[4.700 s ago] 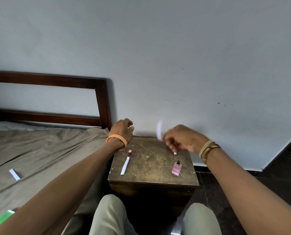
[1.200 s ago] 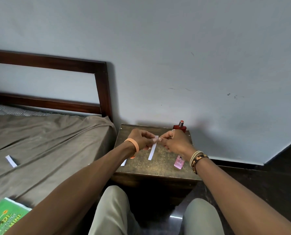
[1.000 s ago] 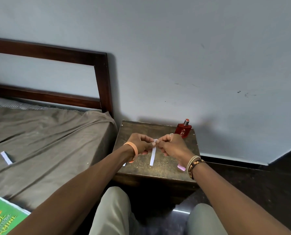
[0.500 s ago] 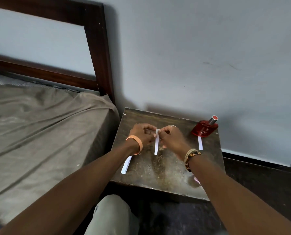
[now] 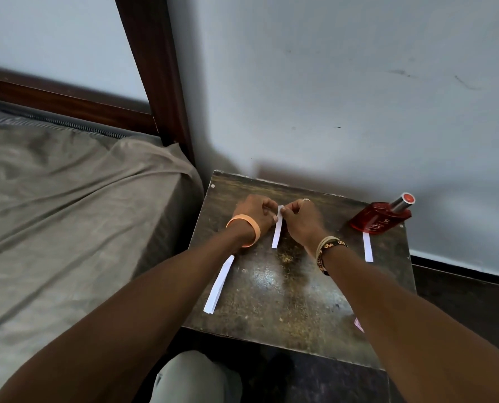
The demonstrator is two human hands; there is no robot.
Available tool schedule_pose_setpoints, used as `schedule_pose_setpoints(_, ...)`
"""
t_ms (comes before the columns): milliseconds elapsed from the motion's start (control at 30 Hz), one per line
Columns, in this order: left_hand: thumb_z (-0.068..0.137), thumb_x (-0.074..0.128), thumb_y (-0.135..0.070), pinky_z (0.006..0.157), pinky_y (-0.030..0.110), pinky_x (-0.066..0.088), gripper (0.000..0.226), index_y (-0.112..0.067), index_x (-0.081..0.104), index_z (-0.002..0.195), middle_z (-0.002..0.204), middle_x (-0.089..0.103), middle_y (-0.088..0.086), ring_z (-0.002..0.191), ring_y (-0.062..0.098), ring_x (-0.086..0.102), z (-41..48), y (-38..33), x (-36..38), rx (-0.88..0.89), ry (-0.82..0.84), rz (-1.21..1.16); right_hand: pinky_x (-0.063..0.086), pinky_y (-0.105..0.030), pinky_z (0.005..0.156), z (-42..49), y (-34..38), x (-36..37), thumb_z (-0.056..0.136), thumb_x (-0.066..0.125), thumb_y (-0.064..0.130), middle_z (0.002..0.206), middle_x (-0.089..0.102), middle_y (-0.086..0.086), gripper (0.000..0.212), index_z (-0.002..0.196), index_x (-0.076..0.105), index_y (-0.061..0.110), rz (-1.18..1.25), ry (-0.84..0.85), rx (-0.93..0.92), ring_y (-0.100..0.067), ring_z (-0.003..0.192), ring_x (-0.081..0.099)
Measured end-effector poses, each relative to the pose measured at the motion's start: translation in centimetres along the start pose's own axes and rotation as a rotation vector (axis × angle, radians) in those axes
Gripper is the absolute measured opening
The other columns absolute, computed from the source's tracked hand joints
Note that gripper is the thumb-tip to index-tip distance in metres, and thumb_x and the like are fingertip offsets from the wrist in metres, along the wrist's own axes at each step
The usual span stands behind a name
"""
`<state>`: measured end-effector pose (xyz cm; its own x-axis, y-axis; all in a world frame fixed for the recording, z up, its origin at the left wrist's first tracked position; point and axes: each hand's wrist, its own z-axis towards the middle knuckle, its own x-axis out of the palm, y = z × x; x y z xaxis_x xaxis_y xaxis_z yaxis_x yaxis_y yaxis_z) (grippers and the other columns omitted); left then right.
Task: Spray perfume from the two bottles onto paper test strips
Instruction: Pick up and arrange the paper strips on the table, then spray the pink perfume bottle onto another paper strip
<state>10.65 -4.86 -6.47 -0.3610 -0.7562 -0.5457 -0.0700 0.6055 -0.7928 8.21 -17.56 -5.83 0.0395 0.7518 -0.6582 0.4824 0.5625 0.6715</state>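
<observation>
In the head view, you are holding both hands close together over the far part of the small dark table. Your left hand and your right hand are both curled. Each is pinching the top end of 1 white paper strip with finger and thumb. The strip is running from your fingertips back toward you, between your 2 wrists. You cannot tell if its lower end is touching the table.

A 2nd strip is lying flat on the table, just under your left forearm and nearer to you than your left hand. A 3rd strip is lying to the right of your right wrist. Its far end is right at the red perfume bottle. The bottle is sitting well to the right of your right hand, close to the wall. Its silver neck and red top are pointing up and to the right.

A small pink thing is peeking out beside your right forearm, mostly hidden.

You are wearing an orange band on your left wrist and woven bracelets on your right. The bed is lying to the left of your left arm.
</observation>
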Motion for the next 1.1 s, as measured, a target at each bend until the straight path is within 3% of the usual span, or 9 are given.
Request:
schedule_pose_setpoints(133, 0.081, 0.071, -0.014, 0.087, 0.030, 0.054, 0.023, -0.015, 0.072, 0.105, 0.090, 0.075, 0.001, 0.086, 0.013, 0.069, 0.7, 0.2, 0.4, 0.001, 0.011, 0.040, 0.055, -0.039, 0.071, 0.6, -0.4, 0.7, 0.096, 0.060, 0.022, 0.086, 0.070, -0.005, 0.023, 0.074, 0.068, 0.019, -0.033, -0.029, 0.003, -0.022, 0.081, 0.064)
schedule_pose_setpoints(233, 0.082, 0.070, -0.016, 0.085, 0.029, 0.054, 0.023, -0.016, 0.072, 0.104, 0.089, 0.074, 0.001, 0.084, 0.012, 0.068, 0.9, 0.3, 0.7, 0.010, 0.000, 0.066, 0.056, -0.042, 0.076, 0.7, -0.6, 1.0, 0.095, 0.061, 0.022, 0.084, 0.070, -0.004, 0.030, 0.064, 0.062, 0.024, -0.032, -0.057, -0.001, -0.024, 0.082, 0.065)
schedule_pose_setpoints(633, 0.081, 0.071, -0.016, 0.088, 0.033, 0.055, 0.023, -0.014, 0.071, 0.104, 0.092, 0.074, 0.004, 0.089, 0.017, 0.068, 1.1, 0.4, 0.6, -0.001, -0.014, 0.075, 0.055, -0.037, 0.076, 0.8, -1.1, 1.5, 0.092, 0.067, 0.026, 0.090, 0.068, 0.000, 0.007, 0.088, 0.066, 0.021, -0.025, -0.113, 0.007, -0.019, 0.086, 0.064)
schedule_pose_setpoints(800, 0.080, 0.071, -0.015, 0.084, 0.024, 0.052, 0.020, -0.017, 0.071, 0.100, 0.090, 0.073, 0.001, 0.086, 0.014, 0.067, 0.1, -0.1, -0.9, -0.021, -0.066, 0.055, 0.056, -0.042, 0.079, -0.5, -0.9, 0.7, 0.095, 0.062, 0.025, 0.084, 0.065, 0.005, 0.006, 0.090, 0.063, 0.023, 0.115, -0.157, 0.046, -0.020, 0.085, 0.065)
schedule_pose_setpoints(967, 0.083, 0.068, -0.012, 0.080, 0.016, 0.045, 0.020, -0.017, 0.071, 0.102, 0.085, 0.067, -0.004, 0.080, 0.007, 0.061, -1.8, 0.6, -4.5, 0.001, -0.185, 0.043, 0.047, -0.027, 0.074, -2.7, -0.1, -0.5, 0.098, 0.056, 0.016, 0.100, 0.068, 0.000, 0.015, 0.108, 0.066, 0.016, 0.099, -0.186, -0.034, -0.013, 0.083, 0.060)
schedule_pose_setpoints(1100, 0.075, 0.063, -0.001, 0.087, 0.023, 0.053, 0.025, -0.016, 0.073, 0.093, 0.079, 0.071, -0.002, 0.075, 0.007, 0.066, -3.3, 2.0, -7.0, 0.006, -0.154, 0.053, 0.043, -0.010, 0.061, -5.1, 1.1, -0.1, 0.092, 0.061, 0.007, 0.095, 0.067, 0.005, 0.021, 0.109, 0.069, 0.017, -0.016, -0.003, -0.242, -0.002, 0.076, 0.059)
